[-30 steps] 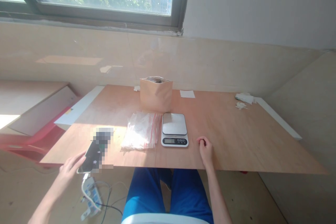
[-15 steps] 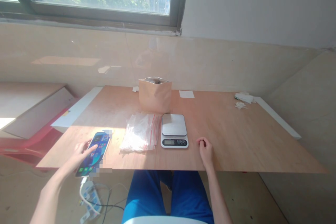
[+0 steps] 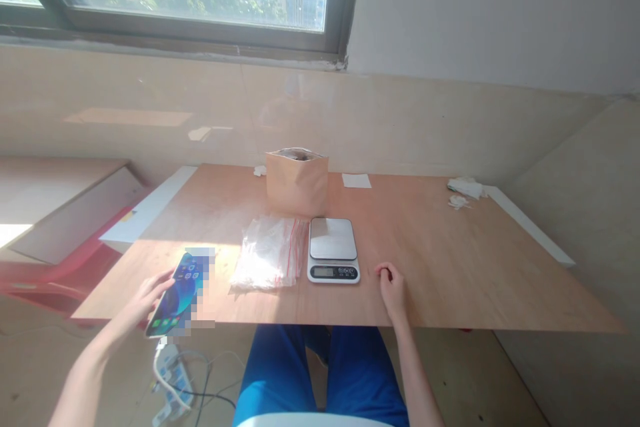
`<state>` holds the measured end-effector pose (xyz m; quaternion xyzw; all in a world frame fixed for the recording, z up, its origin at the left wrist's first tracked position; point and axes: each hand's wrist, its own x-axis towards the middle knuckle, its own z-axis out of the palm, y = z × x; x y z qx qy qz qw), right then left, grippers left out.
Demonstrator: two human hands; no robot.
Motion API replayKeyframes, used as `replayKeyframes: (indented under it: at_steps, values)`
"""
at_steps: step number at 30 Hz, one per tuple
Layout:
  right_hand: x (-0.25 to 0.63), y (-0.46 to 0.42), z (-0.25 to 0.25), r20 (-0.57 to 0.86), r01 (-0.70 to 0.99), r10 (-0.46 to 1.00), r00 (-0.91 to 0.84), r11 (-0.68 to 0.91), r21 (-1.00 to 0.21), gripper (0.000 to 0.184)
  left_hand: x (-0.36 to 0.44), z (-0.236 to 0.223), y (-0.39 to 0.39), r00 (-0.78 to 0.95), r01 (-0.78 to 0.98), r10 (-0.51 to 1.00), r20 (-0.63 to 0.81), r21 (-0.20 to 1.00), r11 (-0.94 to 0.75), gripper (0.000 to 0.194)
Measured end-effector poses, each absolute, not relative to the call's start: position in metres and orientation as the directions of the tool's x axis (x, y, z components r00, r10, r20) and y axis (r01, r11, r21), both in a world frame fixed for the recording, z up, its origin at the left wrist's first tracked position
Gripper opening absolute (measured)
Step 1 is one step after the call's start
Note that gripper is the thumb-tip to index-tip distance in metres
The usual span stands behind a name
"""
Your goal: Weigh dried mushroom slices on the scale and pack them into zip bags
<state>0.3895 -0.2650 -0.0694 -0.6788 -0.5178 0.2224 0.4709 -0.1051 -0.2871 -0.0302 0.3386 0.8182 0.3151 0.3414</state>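
My left hand (image 3: 149,298) grips the long side of a smartphone (image 3: 178,295) with a lit screen, which lies tilted at the table's front edge. Part of the phone is pixelated. A white cable runs from its lower end. My right hand (image 3: 393,287) rests on the plywood table (image 3: 450,273) with curled fingers, holding nothing. It is nearest to a digital kitchen scale (image 3: 333,249). Left of the scale lies a clear plastic zip bag (image 3: 270,253) with red seal lines. Behind them stands an open kraft paper pouch (image 3: 297,183) with dark contents at its mouth.
A white paper sheet (image 3: 357,181), a small paper scrap (image 3: 259,171) and crumpled white tissue (image 3: 465,187) lie along the table's back. Below the front edge are a power strip (image 3: 173,383) with cables and my blue-trousered legs (image 3: 320,373). A red object (image 3: 65,267) stands left.
The phone's screen has gone from dark to lit. My left hand has shifted from the phone's lower end to its left side. My right hand has not moved.
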Motion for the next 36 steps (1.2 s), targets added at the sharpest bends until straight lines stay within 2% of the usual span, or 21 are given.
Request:
replayKeyframes:
  at_steps: [3,10,13,15,17,20,23,24,26,29,32,34,36]
  values:
    - [0.389,-0.265,-0.068,0.186,0.501,0.913,0.364,-0.023,-0.865,0.022,-0.090,-0.026,-0.277,-0.553,0.340,0.778,-0.300,0.771,0.539,0.043]
    - [0.389,-0.266,-0.069,0.193,0.498,0.912,0.361,-0.013,-0.867,0.021,-0.083,-0.029,-0.268,-0.540,0.436,0.790,-0.290,0.706,0.557,0.051]
    - [0.389,-0.265,-0.070,0.199,0.480,0.896,0.396,-0.018,-0.877,0.021,-0.085,-0.025,-0.269,-0.536,0.377,0.784,-0.314,0.741,0.555,0.044]
    - [0.384,-0.258,-0.061,0.248,0.484,0.874,0.418,0.017,-0.875,0.020,-0.086,-0.019,-0.268,-0.552,0.385,0.794,-0.255,0.767,0.514,0.039]
    - [0.373,-0.244,-0.038,0.355,0.521,0.854,0.381,0.119,-0.845,0.019,-0.083,-0.011,-0.263,-0.584,0.460,0.801,-0.130,0.760,0.459,0.036]
    - [0.341,-0.209,0.020,0.568,0.552,0.793,0.219,0.380,-0.743,0.020,-0.067,0.007,-0.251,-0.588,0.566,0.808,0.041,0.734,0.375,0.032]
    - [0.296,-0.165,0.082,0.723,0.525,0.689,-0.053,0.635,-0.566,0.026,-0.036,0.028,-0.232,-0.529,0.600,0.834,0.157,0.764,0.237,0.033]
    - [0.281,-0.151,0.098,0.734,0.525,0.663,-0.149,0.682,-0.509,0.028,-0.024,0.035,-0.225,-0.502,0.597,0.841,0.204,0.785,0.166,0.033]
    - [0.254,-0.127,0.120,0.704,0.557,0.633,-0.321,0.727,-0.400,0.030,0.002,0.049,-0.208,-0.458,0.571,0.843,0.282,0.820,0.036,0.030]
    - [0.227,-0.104,0.128,0.529,0.669,0.667,-0.525,0.708,-0.228,0.029,0.038,0.066,-0.183,-0.451,0.532,0.814,0.366,0.842,-0.084,0.028]
    - [0.217,-0.098,0.123,0.379,0.729,0.703,-0.602,0.678,-0.098,0.027,0.068,0.076,-0.163,-0.467,0.487,0.785,0.407,0.860,-0.156,0.034]
    - [0.216,-0.102,0.121,0.385,0.736,0.726,-0.570,0.660,-0.154,0.028,0.086,0.078,-0.154,-0.469,0.482,0.762,0.447,0.852,-0.204,0.039]
    - [0.217,-0.108,0.123,0.423,0.708,0.749,-0.509,0.645,-0.289,0.030,0.102,0.078,-0.148,-0.477,0.501,0.732,0.487,0.835,-0.229,0.042]
